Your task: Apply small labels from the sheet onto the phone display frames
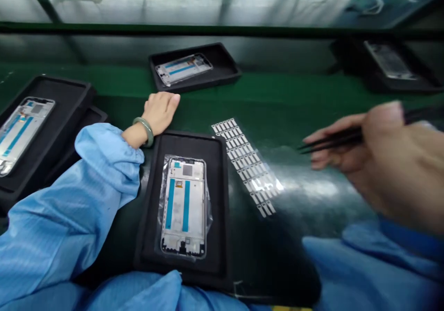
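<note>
In front of me a black tray (218, 200) holds a phone frame (194, 204) with blue strips, lying on clear film. My left hand (161, 112), with a green bangle (147, 128) at the wrist, is by the tray's far left corner, palm down. Its fingers bend out of sight, so I cannot tell what they do. My right hand (374, 158), blurred, is closed on black tweezers (333, 140) that point left above the table. Between the tray and the tweezers lies a sheet of small white labels (243, 158), apart from both.
More black trays with phone frames stand around: one at the left (65, 102) on top of another (95, 115), one at the back (222, 68), and a blurred one at the far right (425, 77). The table (277, 102) is dark green and shiny.
</note>
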Motion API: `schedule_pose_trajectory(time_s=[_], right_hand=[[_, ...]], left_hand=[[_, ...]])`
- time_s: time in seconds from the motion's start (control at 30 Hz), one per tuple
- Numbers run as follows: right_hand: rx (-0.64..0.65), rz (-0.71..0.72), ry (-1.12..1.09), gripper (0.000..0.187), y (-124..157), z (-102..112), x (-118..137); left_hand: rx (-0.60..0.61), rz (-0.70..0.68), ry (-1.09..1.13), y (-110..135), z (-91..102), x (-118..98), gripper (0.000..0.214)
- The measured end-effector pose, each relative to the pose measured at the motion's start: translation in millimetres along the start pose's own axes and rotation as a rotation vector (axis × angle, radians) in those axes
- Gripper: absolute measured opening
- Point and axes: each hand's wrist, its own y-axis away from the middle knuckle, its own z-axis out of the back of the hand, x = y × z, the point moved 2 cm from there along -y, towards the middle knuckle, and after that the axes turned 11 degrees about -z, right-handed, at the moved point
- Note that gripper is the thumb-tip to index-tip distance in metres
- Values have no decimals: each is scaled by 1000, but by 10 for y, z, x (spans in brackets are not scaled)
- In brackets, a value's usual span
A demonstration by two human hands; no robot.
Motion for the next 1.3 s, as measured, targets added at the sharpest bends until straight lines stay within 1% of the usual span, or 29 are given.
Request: schedule_pose_trajectory(time_s=[0.03,0.07,0.1,0.17,0.2,0.23,0.27,0.3,0.37,0.43,0.47,0.5,0.53,0.6,0.7,0.8,0.93,1.0,1.03,1.1,1.2,1.23,1.3], right_hand=[[19,-151,-150,42,150,26,-127],[11,-264,-251,32,302,40,-237],[-3,-348,-292,32,451,39,-330],[-93,-460,-245,34,715,19,-473],[-137,-499,-218,33,824,-2,-528],[-160,-527,-212,33,915,-31,-575],[-175,-545,-211,32,988,-63,-613],[-180,-556,-220,32,1044,-96,-644],[-188,-565,-223,31,1117,-151,-688],[-209,-566,-207,31,1153,-184,-707],[-211,-564,-197,30,1162,-194,-709],[-207,-563,-186,30,1166,-202,-707],[-201,-561,-177,29,1167,-207,-702],[-191,-560,-168,30,1161,-214,-691],[-163,-566,-182,33,1142,-217,-687],[-132,-568,-236,33,1130,-194,-703],[-146,-564,-373,40,1132,-125,-649],[-160,-574,-512,42,1134,-118,-539],[-174,-577,-589,41,1136,-131,-462],[-204,-564,-709,39,1144,-197,-284],[-186,-478,-782,32,1178,-388,-29],[-173,-433,-782,28,1196,-459,35],[-164,-318,-729,19,1237,-580,127]], left_hand=[[-13,15,-1,-47,-16,63,66],[-22,26,1,-76,-19,118,69],[-31,39,4,-90,-10,158,72],[-66,71,3,-82,48,165,75],[-85,67,-1,-63,91,113,76],[-99,37,-4,-35,135,16,75],[-95,-39,-7,5,172,-131,74],[-50,-172,4,59,191,-325,71],[129,-471,63,224,167,-792,61],[350,-703,77,445,67,-1256,54],[432,-783,62,557,0,-1457,53],[475,-822,41,654,-69,-1624,53],[521,-848,27,737,-143,-1761,55],[585,-862,1,848,-276,-1945,55],[647,-819,-48,899,-409,-2059,55],[657,-785,-70,903,-458,-2085,54],[645,-776,-25,894,-454,-2068,53],[637,-758,59,869,-401,-2043,49],[620,-720,133,851,-352,-2026,46],[552,-560,354,816,-217,-1972,40],[398,-194,730,822,17,-1845,25],[357,-93,812,844,86,-1797,18],[307,44,888,898,203,-1702,11]])
